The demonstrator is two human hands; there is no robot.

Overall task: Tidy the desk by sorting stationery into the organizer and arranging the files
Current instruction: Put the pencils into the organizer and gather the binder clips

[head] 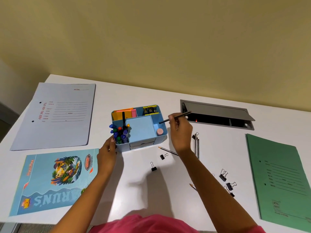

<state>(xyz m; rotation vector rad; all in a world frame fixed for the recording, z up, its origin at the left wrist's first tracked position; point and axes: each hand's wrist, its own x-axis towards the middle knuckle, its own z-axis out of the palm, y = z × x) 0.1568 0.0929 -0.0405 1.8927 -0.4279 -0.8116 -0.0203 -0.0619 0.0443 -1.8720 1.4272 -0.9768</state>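
A light blue organizer (161, 140) stands mid-desk, holding markers (119, 132), sticky notes (123, 111), staplers (150, 109) and a pink eraser (159, 131). My left hand (107, 153) holds its front left corner. Just right of the organizer, my right hand (180, 132) pinches a dark pencil (175, 117), whose tip reaches over the right compartment. More pencils (197, 147) and black binder clips (153, 167) lie loose on the desk. A grey file (55, 115), a picture-covered file (53, 180) and a green file (281, 179) lie flat.
An open grey cable hatch (217, 115) is set into the white desk (139, 190) behind my right hand. A yellow wall runs along the back edge. More clips (226, 179) are scattered near my right forearm.
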